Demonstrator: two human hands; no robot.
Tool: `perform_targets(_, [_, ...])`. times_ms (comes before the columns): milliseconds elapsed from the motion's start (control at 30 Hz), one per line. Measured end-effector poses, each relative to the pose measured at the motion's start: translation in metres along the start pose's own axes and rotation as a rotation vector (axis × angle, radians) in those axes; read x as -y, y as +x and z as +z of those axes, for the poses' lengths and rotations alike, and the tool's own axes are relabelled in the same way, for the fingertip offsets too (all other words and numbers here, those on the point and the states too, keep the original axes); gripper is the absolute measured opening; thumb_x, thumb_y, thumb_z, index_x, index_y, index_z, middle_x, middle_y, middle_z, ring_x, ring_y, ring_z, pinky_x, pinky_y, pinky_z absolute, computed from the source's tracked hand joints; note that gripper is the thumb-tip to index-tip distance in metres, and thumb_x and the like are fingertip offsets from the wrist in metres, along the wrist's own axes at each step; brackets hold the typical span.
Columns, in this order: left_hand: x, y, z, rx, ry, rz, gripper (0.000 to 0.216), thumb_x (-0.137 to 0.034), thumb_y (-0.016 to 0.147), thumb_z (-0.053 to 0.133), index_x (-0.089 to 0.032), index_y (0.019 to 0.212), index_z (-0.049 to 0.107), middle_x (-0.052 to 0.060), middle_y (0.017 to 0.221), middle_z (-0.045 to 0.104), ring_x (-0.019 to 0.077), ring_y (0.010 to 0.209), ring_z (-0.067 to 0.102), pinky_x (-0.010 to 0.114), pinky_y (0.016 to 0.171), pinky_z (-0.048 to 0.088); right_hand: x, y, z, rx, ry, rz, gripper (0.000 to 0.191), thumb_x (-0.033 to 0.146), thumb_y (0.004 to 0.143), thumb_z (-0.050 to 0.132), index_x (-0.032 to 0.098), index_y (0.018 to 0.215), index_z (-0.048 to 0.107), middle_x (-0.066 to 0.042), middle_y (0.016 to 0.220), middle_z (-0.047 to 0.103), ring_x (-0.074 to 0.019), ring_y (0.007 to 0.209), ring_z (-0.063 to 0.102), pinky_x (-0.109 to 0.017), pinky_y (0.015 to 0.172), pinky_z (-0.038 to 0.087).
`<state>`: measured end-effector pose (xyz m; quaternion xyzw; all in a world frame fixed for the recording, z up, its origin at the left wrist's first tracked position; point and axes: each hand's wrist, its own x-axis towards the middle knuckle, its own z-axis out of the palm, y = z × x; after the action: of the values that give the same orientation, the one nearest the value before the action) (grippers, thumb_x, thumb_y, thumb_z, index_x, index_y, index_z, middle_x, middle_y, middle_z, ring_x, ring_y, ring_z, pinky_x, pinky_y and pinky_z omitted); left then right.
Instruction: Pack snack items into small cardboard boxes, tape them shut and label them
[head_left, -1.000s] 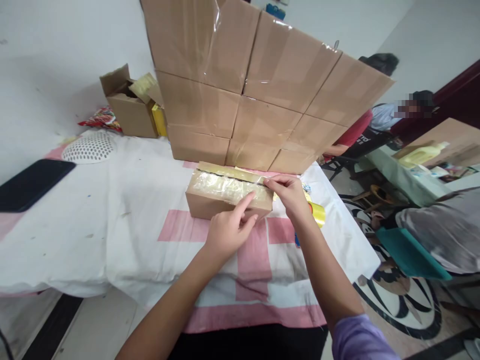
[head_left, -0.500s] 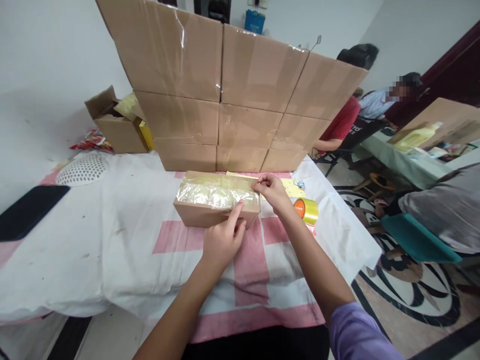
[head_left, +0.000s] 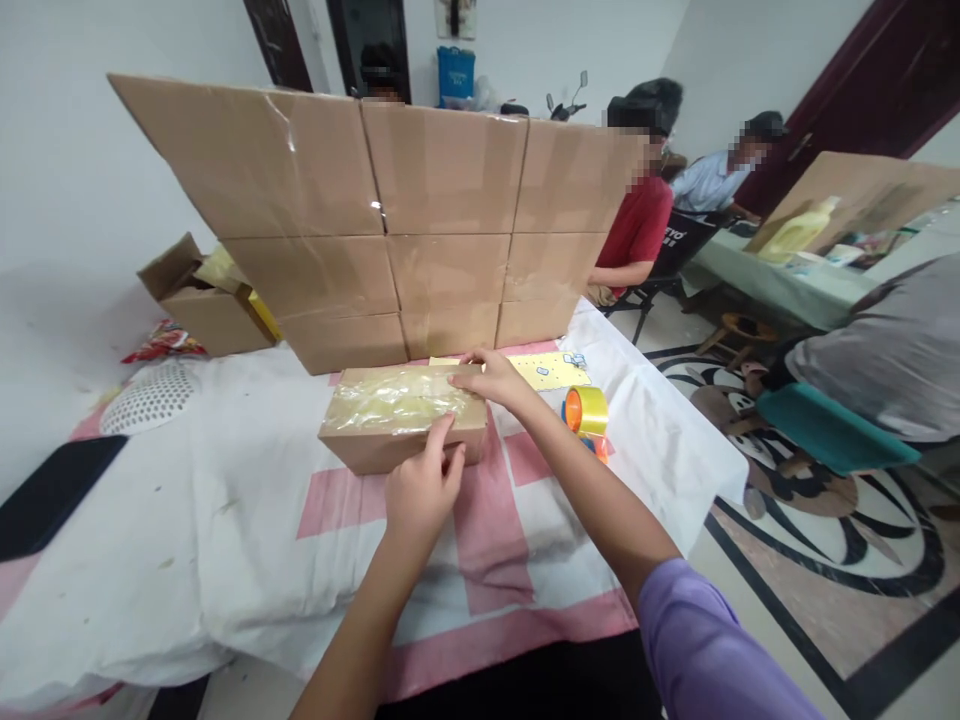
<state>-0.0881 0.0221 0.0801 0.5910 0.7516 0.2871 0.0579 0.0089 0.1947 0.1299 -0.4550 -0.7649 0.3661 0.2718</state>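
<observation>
i am looking down from the head camera at a small brown box (head_left: pixel 409 450) on the white and pink cloth (head_left: pixel 255 530), in front of the big stack of boxes (head_left: pixel 450 180). a second ago i saw a dark slit along the far part of its top. now i can't see the slit, and the top looks flat under shiny clear tape (head_left: pixel 382 400), so i think it is shut better than it was. the view has tipped up too, and more of the room shows. my left hand (head_left: pixel 421 488) has its pointer finger and thumb a little apart, touching the near side of the box. my right hand (head_left: pixel 491 380) is at the far right corner, with its fingertips on the top. i can't tell if they pinch the tape or just press. that hand hides the corner, and part of the yellow sheet (head_left: pixel 553 372) is covered. under the yellow roll (head_left: pixel 592 410) there are blue and orange bits, too small to name.
</observation>
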Motion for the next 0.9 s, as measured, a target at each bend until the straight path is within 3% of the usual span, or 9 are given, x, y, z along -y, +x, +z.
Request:
perform_targets(133, [0.000, -0.002, 0.002, -0.031, -0.066, -0.012, 0.049, -0.036, 0.096, 0.055, -0.022, 0.143, 0.052, -0.002, 0.071, 0.070, 0.0180, 0.061, 0.065, 0.025, 0.057, 0.033, -0.012, 0.024, -0.009, -0.095, -0.152, 0.033, 0.023, 0.035, 0.086, 0.067, 0.018, 0.071, 0.065, 0.000, 0.070, 0.065, -0.0134, 0.068, 0.056, -0.025, 0.063, 0.038])
perform_targets(267, [0.001, -0.003, 0.005, -0.054, -0.122, -0.029, 0.048, -0.035, 0.094, 0.058, -0.022, 0.139, 0.053, -0.004, 0.070, 0.069, 0.0175, 0.060, 0.065, 0.024, 0.058, 0.035, -0.034, 0.043, -0.053, -0.181, -0.279, 0.075, 0.020, 0.030, 0.090, 0.063, 0.016, 0.076, 0.069, -0.003, 0.077, 0.068, -0.0151, 0.073, 0.057, -0.027, 0.067, 0.038])
perform_targets(400, [0.000, -0.004, 0.011, -0.099, -0.175, -0.038, 0.048, -0.035, 0.092, 0.059, -0.021, 0.137, 0.053, -0.004, 0.068, 0.069, 0.0162, 0.057, 0.063, 0.023, 0.057, 0.038, -0.054, 0.051, -0.084, -0.082, -0.423, 0.123, 0.014, 0.021, 0.090, 0.063, 0.014, 0.088, 0.074, -0.008, 0.091, 0.073, -0.0184, 0.083, 0.063, -0.028, 0.073, 0.042])
perform_targets(500, [-0.001, -0.004, 0.014, -0.131, -0.212, -0.053, 0.049, -0.038, 0.091, 0.060, -0.021, 0.137, 0.053, -0.004, 0.068, 0.070, 0.0157, 0.057, 0.064, 0.023, 0.057, 0.040, -0.064, 0.057, -0.067, 0.104, -0.515, 0.173, 0.012, 0.014, 0.085, 0.070, 0.015, 0.096, 0.076, -0.009, 0.103, 0.075, -0.0214, 0.093, 0.067, -0.029, 0.080, 0.047])
perform_targets(667, [-0.001, -0.005, 0.019, -0.185, -0.240, -0.052, 0.049, -0.038, 0.089, 0.062, -0.021, 0.135, 0.055, -0.005, 0.067, 0.070, 0.0141, 0.055, 0.064, 0.022, 0.056, 0.042, -0.071, 0.067, -0.019, 0.270, -0.679, 0.314, 0.035, 0.023, 0.091, 0.071, 0.014, 0.124, 0.066, -0.015, 0.136, 0.062, -0.0271, 0.113, 0.065, -0.045, 0.094, 0.055])
perform_targets(900, [-0.001, -0.006, 0.023, -0.222, -0.208, -0.064, 0.050, -0.036, 0.089, 0.064, -0.022, 0.135, 0.055, -0.006, 0.067, 0.069, 0.0122, 0.055, 0.064, 0.020, 0.056, 0.042, -0.084, 0.070, -0.019, 0.328, -0.733, 0.252, 0.039, 0.030, 0.097, 0.066, 0.018, 0.134, 0.058, -0.011, 0.140, 0.057, -0.0246, 0.114, 0.064, -0.045, 0.094, 0.058])
